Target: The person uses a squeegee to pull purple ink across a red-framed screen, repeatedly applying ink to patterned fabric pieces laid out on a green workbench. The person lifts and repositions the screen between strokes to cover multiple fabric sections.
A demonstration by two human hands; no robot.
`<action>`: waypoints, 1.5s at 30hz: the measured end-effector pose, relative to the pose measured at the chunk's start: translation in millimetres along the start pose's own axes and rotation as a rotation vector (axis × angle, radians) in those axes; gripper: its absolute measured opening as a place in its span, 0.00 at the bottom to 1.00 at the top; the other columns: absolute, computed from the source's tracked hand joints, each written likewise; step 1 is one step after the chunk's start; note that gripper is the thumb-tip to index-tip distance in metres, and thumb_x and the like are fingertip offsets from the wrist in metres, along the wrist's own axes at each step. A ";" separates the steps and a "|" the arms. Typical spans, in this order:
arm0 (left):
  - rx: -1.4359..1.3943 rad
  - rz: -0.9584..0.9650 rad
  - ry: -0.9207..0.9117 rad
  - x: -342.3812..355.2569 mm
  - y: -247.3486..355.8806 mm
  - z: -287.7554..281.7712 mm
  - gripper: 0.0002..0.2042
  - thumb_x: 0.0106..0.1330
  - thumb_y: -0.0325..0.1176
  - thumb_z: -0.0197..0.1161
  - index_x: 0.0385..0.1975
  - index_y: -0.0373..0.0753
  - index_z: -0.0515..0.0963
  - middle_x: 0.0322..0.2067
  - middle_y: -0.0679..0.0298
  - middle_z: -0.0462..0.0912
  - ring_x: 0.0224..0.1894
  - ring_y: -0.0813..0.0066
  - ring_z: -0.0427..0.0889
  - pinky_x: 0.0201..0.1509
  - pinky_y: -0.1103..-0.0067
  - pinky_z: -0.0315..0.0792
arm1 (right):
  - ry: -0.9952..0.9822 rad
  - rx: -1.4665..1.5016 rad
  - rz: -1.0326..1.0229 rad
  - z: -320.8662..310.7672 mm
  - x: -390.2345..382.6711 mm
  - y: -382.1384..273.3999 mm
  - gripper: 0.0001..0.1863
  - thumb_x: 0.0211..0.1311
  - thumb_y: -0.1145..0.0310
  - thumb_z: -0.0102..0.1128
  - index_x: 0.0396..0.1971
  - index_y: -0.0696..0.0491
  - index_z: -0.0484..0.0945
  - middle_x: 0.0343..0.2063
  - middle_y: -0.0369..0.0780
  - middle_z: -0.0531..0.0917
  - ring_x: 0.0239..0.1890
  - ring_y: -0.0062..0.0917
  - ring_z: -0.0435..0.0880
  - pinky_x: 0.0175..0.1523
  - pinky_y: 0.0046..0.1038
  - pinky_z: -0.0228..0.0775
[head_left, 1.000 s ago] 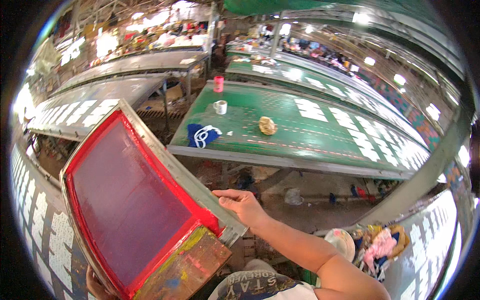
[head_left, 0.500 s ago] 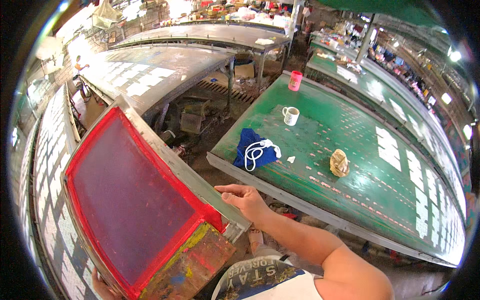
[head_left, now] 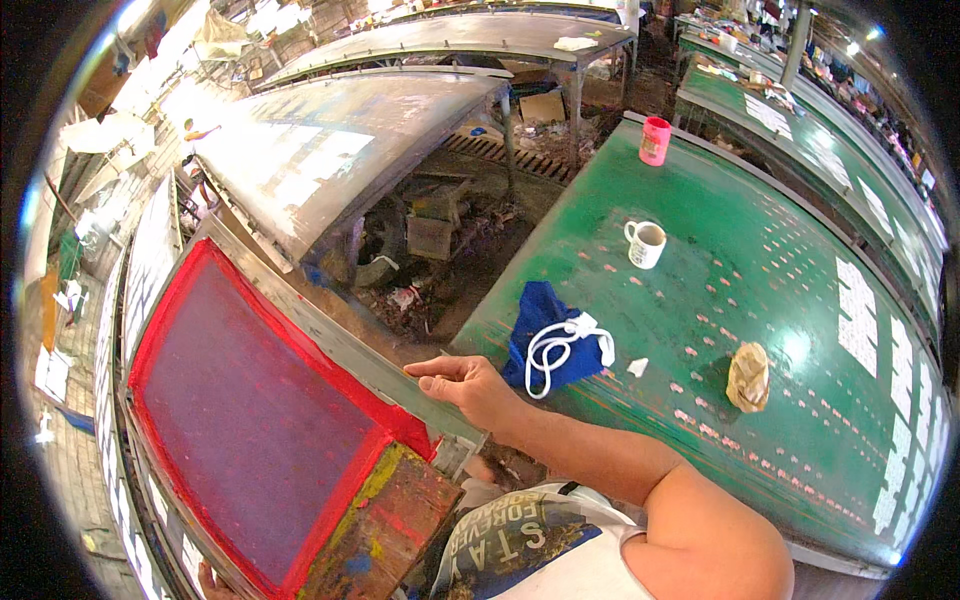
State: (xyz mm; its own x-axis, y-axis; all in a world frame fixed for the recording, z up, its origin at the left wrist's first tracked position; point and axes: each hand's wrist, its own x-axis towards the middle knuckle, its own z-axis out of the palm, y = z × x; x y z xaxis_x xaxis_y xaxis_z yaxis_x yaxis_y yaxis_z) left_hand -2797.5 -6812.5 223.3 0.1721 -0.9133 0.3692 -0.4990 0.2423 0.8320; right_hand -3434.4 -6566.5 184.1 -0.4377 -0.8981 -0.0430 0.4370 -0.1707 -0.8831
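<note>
A screen printing frame (head_left: 255, 400) with a purple mesh, red border and pale metal edges fills the lower left of the head view, with a paint-stained wooden piece (head_left: 405, 505) at its near right end. My right hand (head_left: 462, 388) grips the frame's right edge, fingers over the rail. My left hand (head_left: 208, 582) shows only a few fingers at the frame's lower left edge, holding it from the side. Right of my right hand, on the green table (head_left: 650, 420), lie a blue cloth (head_left: 540, 310) with a white cord (head_left: 570, 340) and a crumpled tan bag (head_left: 750, 378).
A white mug (head_left: 645, 245) and pink container (head_left: 654, 140) stand farther back on the green table. Long grey tables (head_left: 400, 120) and more green tables (head_left: 750, 100) run behind, over a cluttered floor (head_left: 440, 300). A person (head_left: 192, 140) is at the far left.
The view has turned leftward, so the green table and its items sit farther right and more shows at the left. My hands still hold the frame, which appears slightly lower.
</note>
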 end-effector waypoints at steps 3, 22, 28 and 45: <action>0.084 -0.012 -0.044 26.0 3.9 51.0 0.27 0.75 0.48 0.72 0.58 0.26 0.83 0.43 0.43 0.90 0.43 0.53 0.89 0.45 0.60 0.85 | 0.047 -0.047 0.058 -9.8 52.5 -3.7 0.17 0.82 0.68 0.67 0.64 0.56 0.88 0.48 0.37 0.94 0.45 0.16 0.90 0.52 0.23 0.83; 0.249 0.407 -0.446 392.6 187.0 623.3 0.23 0.81 0.45 0.65 0.60 0.28 0.84 0.48 0.44 0.90 0.53 0.51 0.88 0.59 0.61 0.83 | 0.535 0.029 -0.149 -70.5 429.5 7.2 0.16 0.83 0.68 0.65 0.64 0.55 0.88 0.49 0.37 0.94 0.46 0.17 0.90 0.51 0.27 0.85; 0.174 0.469 -0.524 402.4 240.9 759.4 0.23 0.81 0.44 0.64 0.61 0.28 0.84 0.49 0.44 0.89 0.55 0.51 0.88 0.61 0.61 0.83 | 0.680 0.057 -0.258 -146.0 468.3 -22.4 0.17 0.83 0.69 0.65 0.65 0.54 0.88 0.51 0.37 0.94 0.47 0.19 0.91 0.54 0.29 0.85; -0.107 0.496 -0.727 339.4 470.7 1152.5 0.23 0.79 0.42 0.66 0.61 0.28 0.84 0.51 0.44 0.89 0.56 0.51 0.87 0.63 0.61 0.81 | 0.774 0.070 -0.392 -406.2 599.1 -205.1 0.17 0.83 0.69 0.65 0.65 0.55 0.88 0.50 0.37 0.94 0.47 0.17 0.90 0.54 0.28 0.85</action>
State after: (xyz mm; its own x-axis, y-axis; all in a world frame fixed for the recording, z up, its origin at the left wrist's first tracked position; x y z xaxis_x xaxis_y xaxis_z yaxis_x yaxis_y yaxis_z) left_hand -3952.8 -7385.8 263.1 -0.6437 -0.6679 0.3735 -0.2842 0.6618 0.6937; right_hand -4105.4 -6904.9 149.8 -0.9668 -0.2458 -0.0696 0.1790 -0.4575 -0.8710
